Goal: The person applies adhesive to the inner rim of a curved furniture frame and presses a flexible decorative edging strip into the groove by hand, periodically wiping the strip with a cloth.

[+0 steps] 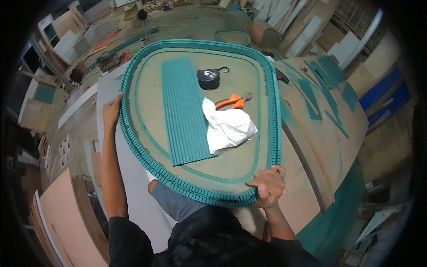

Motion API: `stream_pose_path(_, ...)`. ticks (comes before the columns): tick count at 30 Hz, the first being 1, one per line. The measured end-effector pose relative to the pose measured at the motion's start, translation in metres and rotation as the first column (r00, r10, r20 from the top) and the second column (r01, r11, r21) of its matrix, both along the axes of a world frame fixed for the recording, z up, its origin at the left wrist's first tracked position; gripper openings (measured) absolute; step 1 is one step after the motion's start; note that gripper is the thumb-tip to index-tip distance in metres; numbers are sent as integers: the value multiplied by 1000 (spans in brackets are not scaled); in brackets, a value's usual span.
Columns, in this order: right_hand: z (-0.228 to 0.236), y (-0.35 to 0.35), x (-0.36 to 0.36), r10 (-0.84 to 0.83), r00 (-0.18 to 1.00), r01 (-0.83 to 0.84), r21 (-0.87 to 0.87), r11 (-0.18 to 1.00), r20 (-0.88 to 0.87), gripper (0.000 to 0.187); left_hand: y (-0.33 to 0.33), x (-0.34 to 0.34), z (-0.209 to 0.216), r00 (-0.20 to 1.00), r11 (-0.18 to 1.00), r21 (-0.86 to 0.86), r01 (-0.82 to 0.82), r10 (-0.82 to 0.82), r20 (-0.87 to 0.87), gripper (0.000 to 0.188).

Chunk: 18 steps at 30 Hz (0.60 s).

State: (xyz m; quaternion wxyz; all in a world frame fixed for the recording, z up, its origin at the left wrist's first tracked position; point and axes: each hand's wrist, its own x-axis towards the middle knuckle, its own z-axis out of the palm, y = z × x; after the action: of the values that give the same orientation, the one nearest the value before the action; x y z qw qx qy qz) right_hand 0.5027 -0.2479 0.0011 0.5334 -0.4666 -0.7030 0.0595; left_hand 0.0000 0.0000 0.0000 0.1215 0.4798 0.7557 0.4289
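In front of me is a large rounded tray-like panel (pixel 149 95) with a raised green rim, its outer side cut with close slots. My left hand (pixel 112 110) is closed on the rim at the left side. At the lower right corner, my right hand (pixel 268 186) grips the rim, its thumb toward me. On the panel lies a grooved green sheet (pixel 184 113). Beside the sheet are a black tape measure (pixel 208 79) with a clip loop, a pair of orange-handled pliers (pixel 230 103), and a crumpled white bag (pixel 231 130) partly over the sheet's edge.
A dusty board (pixel 307 147) to the right carries green offcuts (pixel 331 71) and a power tool (pixel 281 76). A pale flat panel (pixel 133 178) lies beneath on the left. Leaning boards (pixel 60 213) stand at lower left. Tools and scraps lie on the floor beyond.
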Motion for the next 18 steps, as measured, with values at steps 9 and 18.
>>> stream_pose_path(9,6,-5,-4,-5,1000,6,-39,999,31,48,4,6,-9,995,997,-28,-69,71,67,73)
stream_pose_path(18,5,-1,-7,-36,998,37,-19,999,47,46,-6,13,-3,968,997,27,-72,64,243,62)
